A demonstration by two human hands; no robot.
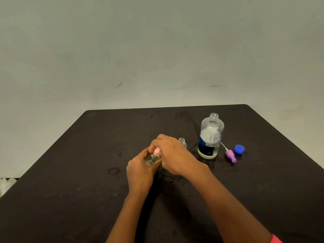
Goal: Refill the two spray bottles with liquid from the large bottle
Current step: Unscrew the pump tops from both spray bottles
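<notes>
My left hand is wrapped around a small clear spray bottle near the middle of the dark table. My right hand grips the pink spray top on that bottle. Just behind my right hand a second small clear bottle stands with no top on it, mostly hidden. The large clear bottle, blue and white label, stands uncapped to the right with pale liquid low inside. Its blue cap and a purple spray top with a white tube lie to its right.
A pale wall rises behind the table's far edge. Faint wet marks show on the tabletop around the bottles and left of my hands.
</notes>
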